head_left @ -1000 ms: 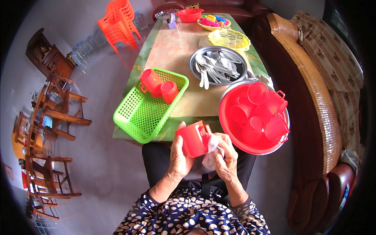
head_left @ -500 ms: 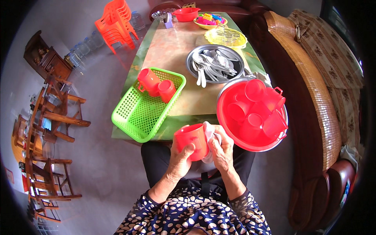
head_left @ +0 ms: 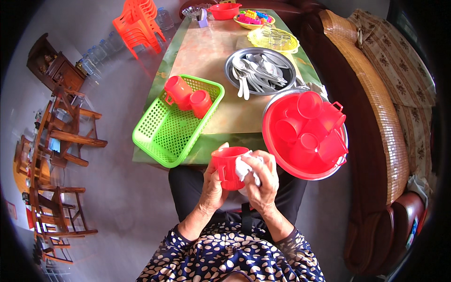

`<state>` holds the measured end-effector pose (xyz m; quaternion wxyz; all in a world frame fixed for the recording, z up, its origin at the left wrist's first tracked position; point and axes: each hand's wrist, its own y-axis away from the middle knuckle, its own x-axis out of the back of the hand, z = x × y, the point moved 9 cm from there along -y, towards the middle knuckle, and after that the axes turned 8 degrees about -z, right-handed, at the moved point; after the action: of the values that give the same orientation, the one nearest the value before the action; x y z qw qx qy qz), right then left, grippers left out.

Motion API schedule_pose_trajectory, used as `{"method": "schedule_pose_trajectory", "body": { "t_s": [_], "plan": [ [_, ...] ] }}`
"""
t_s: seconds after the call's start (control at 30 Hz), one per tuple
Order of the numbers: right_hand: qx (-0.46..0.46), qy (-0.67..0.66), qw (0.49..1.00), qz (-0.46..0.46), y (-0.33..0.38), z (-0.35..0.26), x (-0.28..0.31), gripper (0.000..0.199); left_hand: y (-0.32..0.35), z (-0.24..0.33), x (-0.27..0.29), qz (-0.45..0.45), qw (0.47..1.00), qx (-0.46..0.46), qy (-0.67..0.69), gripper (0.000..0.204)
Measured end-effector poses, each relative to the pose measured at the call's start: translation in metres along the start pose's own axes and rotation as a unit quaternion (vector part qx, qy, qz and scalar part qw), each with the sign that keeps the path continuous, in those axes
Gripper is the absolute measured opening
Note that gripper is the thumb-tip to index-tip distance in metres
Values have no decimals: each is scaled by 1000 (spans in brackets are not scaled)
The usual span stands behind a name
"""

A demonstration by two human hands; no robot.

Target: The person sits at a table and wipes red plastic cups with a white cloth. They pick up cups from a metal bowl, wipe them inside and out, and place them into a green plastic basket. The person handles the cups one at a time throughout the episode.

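Note:
Above my lap, just off the table's near edge, my left hand [head_left: 211, 187] is closed round the left side of a red mug [head_left: 230, 174], its mouth facing up and its handle toward me. My right hand [head_left: 264, 181] grips a white cloth [head_left: 244, 168] and presses it against the mug's right side. On the table at left, a green plastic basket [head_left: 155, 149] holds two red mugs [head_left: 201, 103] at its far end. At right, a red basin [head_left: 272, 152] contains several more red mugs [head_left: 309, 143], lying at various angles.
Beyond the basin stands a metal bowl [head_left: 229, 80] of spoons. Farther off are a yellow basket [head_left: 290, 47] with glasses, a dish of colourful blocks [head_left: 253, 19] and a red bowl [head_left: 224, 11]. A long wooden bench [head_left: 371, 108] runs along the right, and orange stacked chairs [head_left: 136, 28] stand far left.
The mug has turned more upright, its mouth now upward. My right hand with the cloth has shifted from the rim's edge onto the mug's right side.

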<state>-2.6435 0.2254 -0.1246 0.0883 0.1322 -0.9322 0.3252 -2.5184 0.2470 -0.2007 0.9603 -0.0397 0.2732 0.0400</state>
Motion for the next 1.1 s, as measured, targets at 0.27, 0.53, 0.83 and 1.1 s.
{"method": "schedule_pose_trajectory", "body": {
  "t_s": [0.27, 0.53, 0.83, 1.1],
  "plan": [
    [-117, -110, 986, 38, -4, 44, 1, 32, 2, -6, 2, -45, 991, 41, 123, 84],
    [37, 82, 995, 33, 17, 4, -8, 45, -3, 13, 6, 19, 999, -43, -9, 84],
    [-53, -96, 994, 14, 3, 16, 7, 30, 5, 22, -6, -89, 992, -56, -71, 84],
    [-178, -287, 941, -24, 10, 56, 1, 35, 10, 31, -22, -114, 935, -107, -318, 93]
  ]
}}
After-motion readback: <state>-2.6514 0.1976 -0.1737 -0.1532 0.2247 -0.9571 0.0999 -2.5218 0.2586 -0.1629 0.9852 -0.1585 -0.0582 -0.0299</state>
